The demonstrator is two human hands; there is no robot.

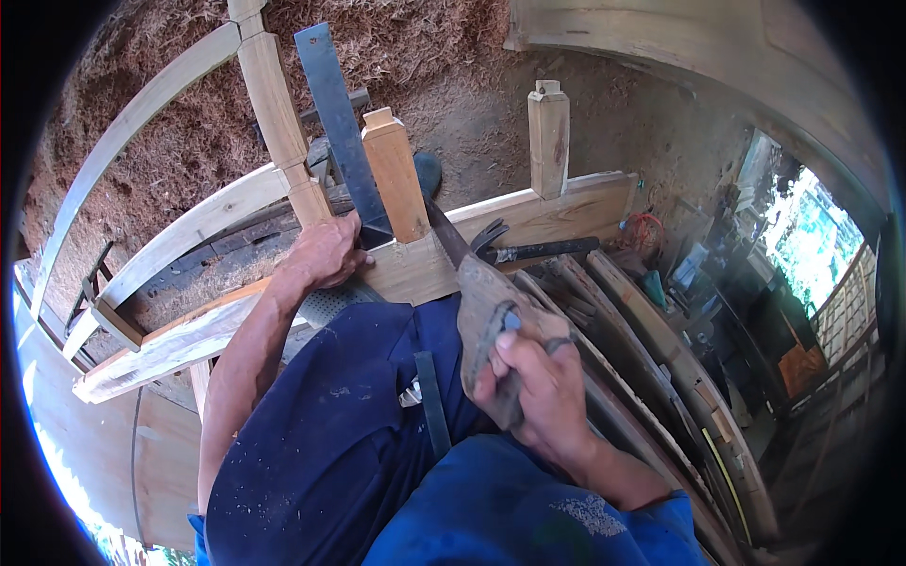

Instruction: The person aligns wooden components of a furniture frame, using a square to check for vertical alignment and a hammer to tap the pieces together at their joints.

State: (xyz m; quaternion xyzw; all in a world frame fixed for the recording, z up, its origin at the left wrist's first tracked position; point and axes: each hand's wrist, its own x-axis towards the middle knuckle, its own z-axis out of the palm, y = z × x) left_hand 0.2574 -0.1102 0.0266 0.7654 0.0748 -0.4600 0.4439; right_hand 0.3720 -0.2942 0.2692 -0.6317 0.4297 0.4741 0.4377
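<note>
Rust-brown handsaw [451, 241]: dark narrow blade pointing away from the right fingers, its far end beside the foot of a squared orange-brown wooden post [396, 179]; whether the teeth touch wood, I cannot tell.
Right hand [540, 373]: fingers closed round the saw's worn brown handle [481, 292].
Left hand [326, 253]: fingers bent and close together, resting on a long pale wooden beam [413, 272]; what the tips pinch, if anything, is hidden.
Post: upright on the beam, just right of the left fingers.
Grey flat metal strip [340, 123]: long, rising beyond the left fingertips, left of the post.
Blade risk: a twist of the right wrist could scar the post; a slip leftward could bring the teeth toward the left fingers.
Beam risk: too light a left-hand press could let the wood shift or the strip tip.
Black-handled claw hammer [545, 250]: beyond the right fingers, near the blade; a wide elbow swing could knock it.
Dark blue cloth trousers [311, 406]: left of the right fingers; a low, careless pull might snag them.
Stacked brown boards [689, 377]: right of the right fingers.
</note>
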